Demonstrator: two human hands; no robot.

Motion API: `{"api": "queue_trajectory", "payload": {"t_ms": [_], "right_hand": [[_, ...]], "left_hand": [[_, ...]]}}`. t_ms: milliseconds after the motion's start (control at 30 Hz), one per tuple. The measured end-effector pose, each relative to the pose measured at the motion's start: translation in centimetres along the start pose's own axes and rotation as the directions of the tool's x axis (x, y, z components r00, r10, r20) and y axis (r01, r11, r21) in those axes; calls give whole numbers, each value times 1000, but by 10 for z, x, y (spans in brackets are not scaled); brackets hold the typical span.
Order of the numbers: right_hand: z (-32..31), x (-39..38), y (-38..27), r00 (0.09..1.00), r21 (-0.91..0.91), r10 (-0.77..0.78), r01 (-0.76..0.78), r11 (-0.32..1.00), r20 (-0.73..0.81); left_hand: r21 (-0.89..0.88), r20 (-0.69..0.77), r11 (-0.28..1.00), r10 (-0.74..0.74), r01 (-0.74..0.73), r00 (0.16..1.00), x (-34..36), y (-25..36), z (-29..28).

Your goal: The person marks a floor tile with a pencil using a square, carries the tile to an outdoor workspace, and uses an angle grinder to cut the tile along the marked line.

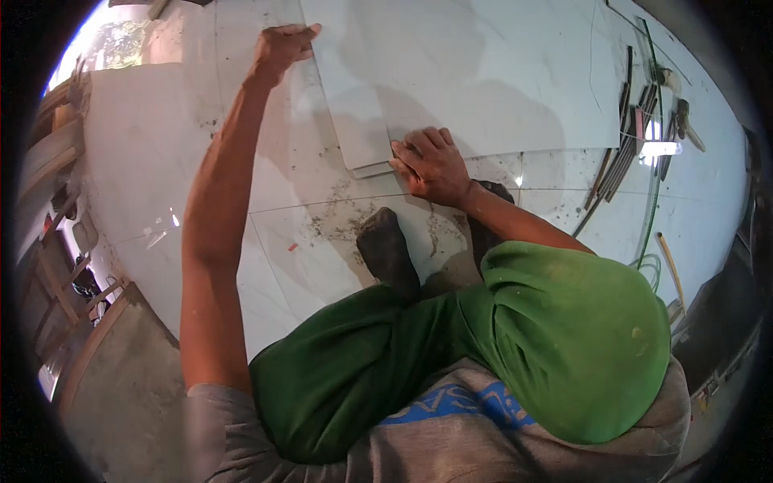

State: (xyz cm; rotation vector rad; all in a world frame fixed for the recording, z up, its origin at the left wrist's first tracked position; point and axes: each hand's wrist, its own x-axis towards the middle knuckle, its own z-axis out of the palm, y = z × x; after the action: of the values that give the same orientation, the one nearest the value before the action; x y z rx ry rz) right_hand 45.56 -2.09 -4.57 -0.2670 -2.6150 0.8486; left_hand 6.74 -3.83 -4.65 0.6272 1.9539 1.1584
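Under both hands: a big white tile (483, 80) is being steadied on the tiled floor (137, 145), so that's where everything starts.

Tile position: it's laid flat and reaches up and to the right from both hands; a second, smaller white piece (362, 137) seems to be tucked under its left edge, poking out just left of the right hand.

Right hand (431, 165): pressed flat on the tile's near edge by the lower left corner, fingers spread and laid down, nothing clasped. Probably kept there so the slab isn't allowed to slide.

Left hand (282, 48): stretched out at arm's length to the far left edge, fingers curled over that edge in a narrow pinch-like hold. Whether the edge is truly gripped or just touched can't be told for sure.

Why held like this: near corner and far edge are both covered, so the tile looks like it's being lined up or nudged square, just a guess tho.

Below the right hand: a dark foot (390, 253) is planted on the floor, with grit and dirt (338, 217) scattered between it and the tile.

Closer in: green trousers (564, 338) over bent knees, so a crouch is suggested.

Far right of the grip: tools and strips (628, 145) are lined along the tile's right side, well apart from both hands.
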Motion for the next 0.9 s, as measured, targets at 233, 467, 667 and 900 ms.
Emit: {"api": "queue_trajectory", "payload": {"t_ms": [233, 467, 667, 900], "right_hand": [[0, 0, -3, 1000, 10, -5, 5, 1000, -21], [2, 1, -2, 998, 56, -18, 21, 998, -63], [-1, -2, 0, 999, 34, -7, 8, 999, -38], [-1, 1, -4, 999, 45, -16, 18, 999, -36]], "left_hand": [[16, 71, 998, -58, 57, 996, 5, 2, -9], [82, 90, 992, -108, 101, 990, 14, -5, -17], [5, 30, 998, -63, 63, 998, 6, 1, -3], [87, 46, 988, -134, 130, 990, 3, 5, -10]]}}
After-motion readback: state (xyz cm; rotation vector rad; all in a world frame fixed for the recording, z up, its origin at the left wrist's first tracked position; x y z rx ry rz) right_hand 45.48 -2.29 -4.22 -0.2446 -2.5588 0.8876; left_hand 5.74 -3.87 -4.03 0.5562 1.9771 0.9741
